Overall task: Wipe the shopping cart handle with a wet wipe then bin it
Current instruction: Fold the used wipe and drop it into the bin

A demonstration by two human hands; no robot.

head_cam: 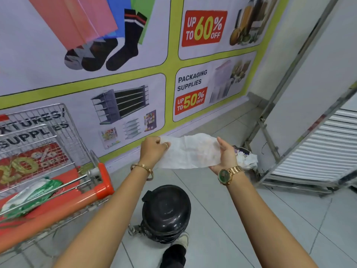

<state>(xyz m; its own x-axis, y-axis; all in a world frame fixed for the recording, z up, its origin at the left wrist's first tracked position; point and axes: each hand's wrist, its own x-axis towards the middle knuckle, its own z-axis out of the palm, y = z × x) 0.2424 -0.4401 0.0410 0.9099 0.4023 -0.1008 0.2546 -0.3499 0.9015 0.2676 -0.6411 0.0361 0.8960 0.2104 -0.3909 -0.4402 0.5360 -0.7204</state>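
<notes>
A white wet wipe (190, 151) is stretched flat between both hands at chest height. My left hand (153, 147) pinches its left edge and my right hand (225, 154) holds its right edge. The wipe has faint yellowish marks. Below the hands a black lidded bin (167, 209) stands on the floor, lid closed. The shopping cart's orange handle (63, 204) lies at the lower left, apart from both hands. A green and white wipes packet (32, 194) rests in the cart's child seat.
The wire cart basket (38, 132) stands against a printed advertising banner (135, 84). A small open basket with crumpled tissues (245, 157) sits behind my right hand. A metal frame with a white slatted panel (318, 147) leans at the right. My shoe (182, 239) touches the bin's base.
</notes>
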